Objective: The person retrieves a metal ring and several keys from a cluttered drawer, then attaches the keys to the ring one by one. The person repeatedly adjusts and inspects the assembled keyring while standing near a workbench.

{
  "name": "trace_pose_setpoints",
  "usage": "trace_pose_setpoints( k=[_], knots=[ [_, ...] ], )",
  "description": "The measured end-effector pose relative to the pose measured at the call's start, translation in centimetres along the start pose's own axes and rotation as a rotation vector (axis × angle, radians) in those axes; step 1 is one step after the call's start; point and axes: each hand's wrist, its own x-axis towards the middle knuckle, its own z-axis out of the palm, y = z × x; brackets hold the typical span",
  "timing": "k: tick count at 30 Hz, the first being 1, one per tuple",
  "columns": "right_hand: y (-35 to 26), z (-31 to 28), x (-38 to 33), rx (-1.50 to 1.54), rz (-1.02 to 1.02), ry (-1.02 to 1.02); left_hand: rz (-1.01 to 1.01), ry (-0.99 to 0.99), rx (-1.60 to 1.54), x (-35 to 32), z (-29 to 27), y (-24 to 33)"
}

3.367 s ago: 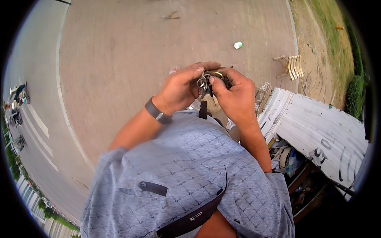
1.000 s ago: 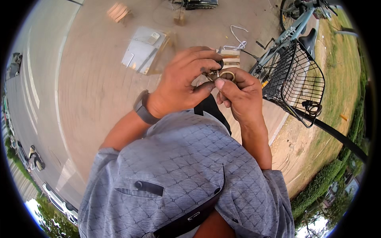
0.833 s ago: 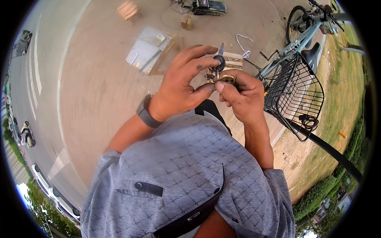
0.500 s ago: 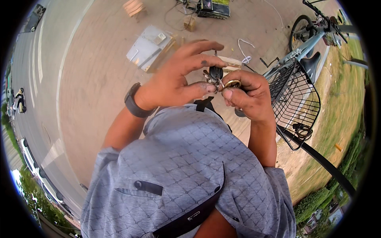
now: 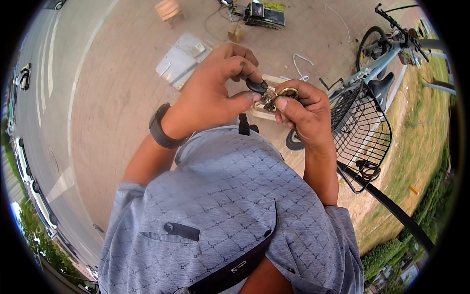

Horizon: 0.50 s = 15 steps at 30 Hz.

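Observation:
My left hand (image 5: pixel 208 90) is closed, its fingertips on a black-headed key (image 5: pixel 255 86), while its thumb touches the cluster of small metal rings (image 5: pixel 269 101) beside it. Opposite, my right hand (image 5: pixel 313 112) pinches a larger brass-coloured key ring (image 5: pixel 289 91) between thumb and forefinger. The ring and the cluster meet between both hands, in front of my chest. Parts of the keys are hidden behind my fingers. A dark band (image 5: pixel 160 128) is around my left wrist.
Below the hands stands a pale wooden box (image 5: pixel 262 113). A light-blue bicycle with a black wire basket (image 5: pixel 364 132) is at the right. Ahead are a grey-topped stand (image 5: pixel 178 55), a wooden stool (image 5: pixel 168 9) and a dark machine (image 5: pixel 264 15). A road (image 5: pixel 44 108) runs along the left.
My left fingers have curled inward and come down onto the black-headed key, which has tipped from upright to slanting. My right hand still pinches the brass-coloured ring, slightly shifted left.

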Motion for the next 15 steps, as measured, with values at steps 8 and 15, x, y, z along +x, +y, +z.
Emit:
trace_pose_setpoints(
  k=[8,15],
  knots=[
    [-0.3,0.5,0.8,0.046,0.016,-0.012,0.083,0.05,0.144,-0.7,-0.6,0.0],
    [-0.6,1.2,0.8,0.023,0.025,-0.07,0.088,0.008,0.025,-0.5,-0.9,-0.1]
  ],
)
